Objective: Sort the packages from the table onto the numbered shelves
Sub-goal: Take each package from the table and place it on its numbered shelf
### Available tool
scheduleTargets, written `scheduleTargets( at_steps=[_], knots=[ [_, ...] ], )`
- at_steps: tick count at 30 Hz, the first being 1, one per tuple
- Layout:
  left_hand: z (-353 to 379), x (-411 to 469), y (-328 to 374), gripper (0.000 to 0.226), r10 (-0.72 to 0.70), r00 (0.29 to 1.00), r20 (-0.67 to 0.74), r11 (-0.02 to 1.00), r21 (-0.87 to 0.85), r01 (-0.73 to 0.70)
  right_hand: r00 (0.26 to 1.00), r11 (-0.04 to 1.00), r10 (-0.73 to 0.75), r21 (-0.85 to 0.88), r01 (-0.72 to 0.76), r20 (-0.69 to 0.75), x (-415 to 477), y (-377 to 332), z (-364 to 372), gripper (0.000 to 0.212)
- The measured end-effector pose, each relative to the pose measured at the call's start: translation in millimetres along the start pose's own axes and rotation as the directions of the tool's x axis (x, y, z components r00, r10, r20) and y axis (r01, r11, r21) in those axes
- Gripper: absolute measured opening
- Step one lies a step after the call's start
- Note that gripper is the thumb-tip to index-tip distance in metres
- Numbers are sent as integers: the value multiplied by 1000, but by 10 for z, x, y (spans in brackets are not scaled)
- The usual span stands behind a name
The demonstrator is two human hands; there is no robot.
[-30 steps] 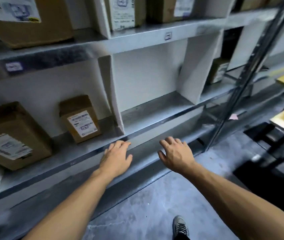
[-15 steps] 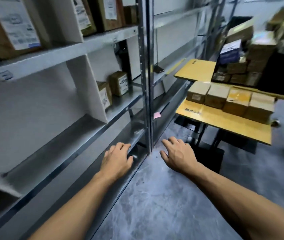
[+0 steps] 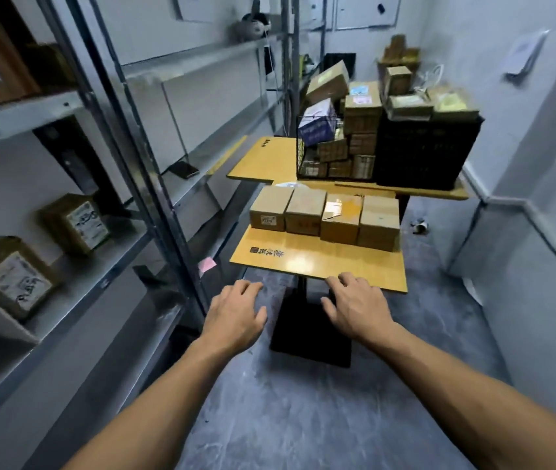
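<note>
Narrow storeroom: metal shelves (image 3: 124, 230) line the left side, and a small yellow table (image 3: 307, 261) stands ahead. Four boxes (image 3: 324, 215) sit in a touching row on the table's far half. The left hand (image 3: 235, 313) and right hand (image 3: 358, 307) are empty, palms down, fingers loosely spread, at the table's near edge. The step in hand appears to be picking the next box. Take an end box, such as the left one with a label on its near face. Grip opposite sides, lift straight up clear of its neighbour, and read the label before turning to the shelves.
</note>
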State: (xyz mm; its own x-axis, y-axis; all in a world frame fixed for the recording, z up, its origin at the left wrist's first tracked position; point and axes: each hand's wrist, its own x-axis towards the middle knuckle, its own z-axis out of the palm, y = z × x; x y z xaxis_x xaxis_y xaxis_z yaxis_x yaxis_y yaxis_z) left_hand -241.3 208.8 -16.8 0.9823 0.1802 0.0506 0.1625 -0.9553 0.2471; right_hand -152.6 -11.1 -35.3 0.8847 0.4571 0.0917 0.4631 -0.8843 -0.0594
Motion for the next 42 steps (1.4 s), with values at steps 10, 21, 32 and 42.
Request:
scheduleTargets(
  at_steps=[10,21,32,42],
  knots=[
    [381,1246,425,49,200,973,114,980,-28,-198,974,974,221,33,-223,54,508,672,233,44],
    [614,3051,916,52,387,905,177,922,-73,-380,899,902,431,-19,-431,77,1685,1417,192,45],
    [1035,4029,1377,49,494,824,278,867,-87,-491,824,827,547,55,-559,145,2297,2021,385,44],
    [1439,4574,1802,45,366,850,378,927,-63,-370,822,786,519,247,-567,235,2892,2770,651,50]
  ],
)
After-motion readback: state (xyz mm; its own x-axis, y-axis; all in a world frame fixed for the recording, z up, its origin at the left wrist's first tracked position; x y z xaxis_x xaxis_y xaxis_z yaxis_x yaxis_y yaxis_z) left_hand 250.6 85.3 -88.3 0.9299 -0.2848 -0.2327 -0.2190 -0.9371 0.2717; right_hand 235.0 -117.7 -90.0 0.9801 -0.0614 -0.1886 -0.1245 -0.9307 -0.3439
